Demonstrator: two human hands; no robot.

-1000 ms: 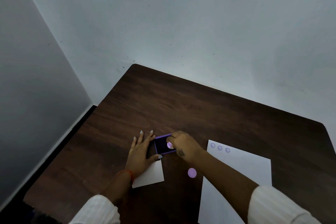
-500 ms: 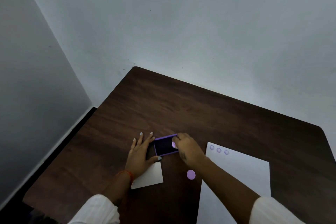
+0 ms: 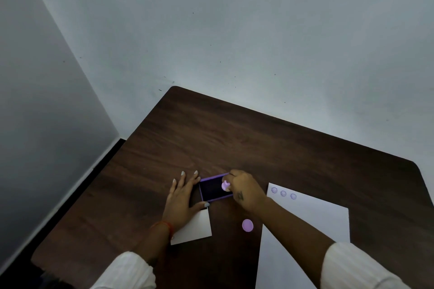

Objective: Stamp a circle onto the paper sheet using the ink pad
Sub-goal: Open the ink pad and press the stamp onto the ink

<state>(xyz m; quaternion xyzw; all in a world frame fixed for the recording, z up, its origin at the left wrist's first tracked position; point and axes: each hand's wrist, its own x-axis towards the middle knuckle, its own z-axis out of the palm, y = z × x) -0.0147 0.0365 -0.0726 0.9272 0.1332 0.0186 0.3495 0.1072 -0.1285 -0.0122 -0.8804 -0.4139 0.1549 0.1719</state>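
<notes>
A purple-framed ink pad (image 3: 212, 189) with a dark inked face lies on the brown table (image 3: 234, 138). My left hand (image 3: 184, 197) rests flat beside it, thumb touching its near left corner. My right hand (image 3: 244, 189) pinches a small lilac round stamp (image 3: 225, 186) over the pad's right part. A white paper sheet (image 3: 312, 220) lies to the right, with three purple circles (image 3: 283, 193) stamped along its far left edge.
A small white card (image 3: 195, 229) lies under my left wrist. A lilac round cap (image 3: 247, 225) sits on the table between the card and the sheet. Grey walls close in behind and to the left of the table.
My right hand has shifted the stamp slightly right across the ink pad and tilted it. My left hand has stayed in place beside the pad.
</notes>
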